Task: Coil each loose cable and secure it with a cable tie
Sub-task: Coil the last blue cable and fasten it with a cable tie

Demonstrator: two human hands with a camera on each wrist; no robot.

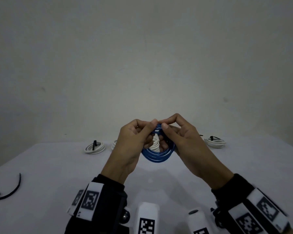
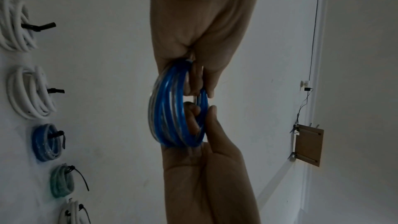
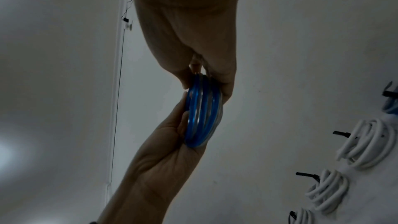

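Above white table (image 1: 57, 166): upright blue coil (image 1: 156, 156), 2 hands' grip.

A blue cable (image 1: 156, 154), wound into a round coil of several loops, is held upright above the desk (image 1: 57, 166), untied.

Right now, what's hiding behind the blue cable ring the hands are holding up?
Through the blue cable coil, gripped by the left hand and right hand, part of a white cable coil on the table shows. The hands cover the rest of it.
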